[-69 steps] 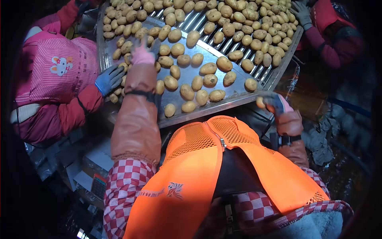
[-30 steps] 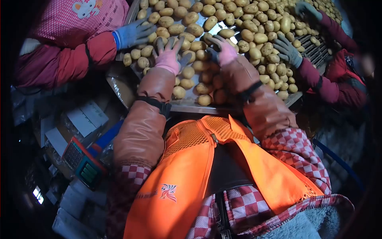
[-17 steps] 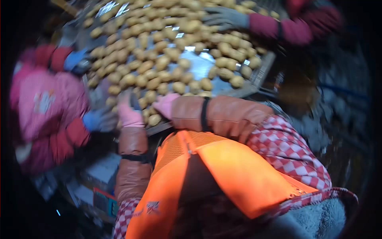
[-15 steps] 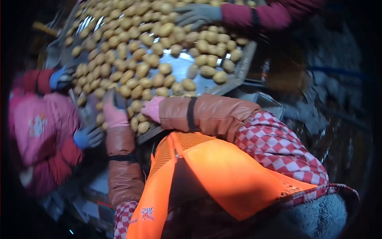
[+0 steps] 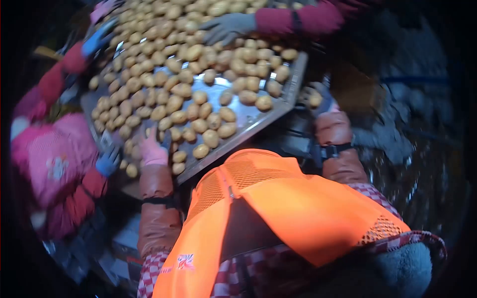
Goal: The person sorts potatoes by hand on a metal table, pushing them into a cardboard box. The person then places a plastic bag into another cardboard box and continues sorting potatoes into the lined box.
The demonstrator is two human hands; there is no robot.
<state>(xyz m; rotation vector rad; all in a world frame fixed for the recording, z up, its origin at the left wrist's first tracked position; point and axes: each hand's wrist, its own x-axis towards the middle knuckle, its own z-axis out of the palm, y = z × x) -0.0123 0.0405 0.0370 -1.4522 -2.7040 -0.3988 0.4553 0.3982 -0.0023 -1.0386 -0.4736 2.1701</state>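
- My left hand (image 5: pixel 154 149), in a pink glove, lies at the near left corner of the metal tray (image 5: pixel 248 116), fingers pointing up the tray.
- The picture is blurred there, so I cannot tell whether that hand is gripping anything or just resting flat.
- The potatoes (image 5: pixel 198 94) cover most of the tray in a loose single layer, thickest at the far end and thinner near me.
- A few of them sit just beside my left hand, and 1 small one (image 5: pixel 178 168) lies at the tray's near edge, right next to my wrist.
- My right hand (image 5: pixel 318 98), in a greyish glove, is off the tray, just past its right corner.
- Its fingers are curled around 1 potato (image 5: pixel 314 99), which shows between them, clear of the tray.
- Both my forearms wear brown sleeve covers (image 5: pixel 159 203) with a dark strap, and my orange vest (image 5: pixel 288 203) fills the lower middle of the view.
- On my left, a person in a pink apron (image 5: pixel 49 159) has a blue-gloved hand (image 5: pixel 107 161) near the tray's corner, close to my left hand but apart from it.
- At the far side, a grey-gloved hand (image 5: pixel 226 27) on a red sleeve (image 5: pixel 298 20) rests on the potatoes, well apart from both my hands.
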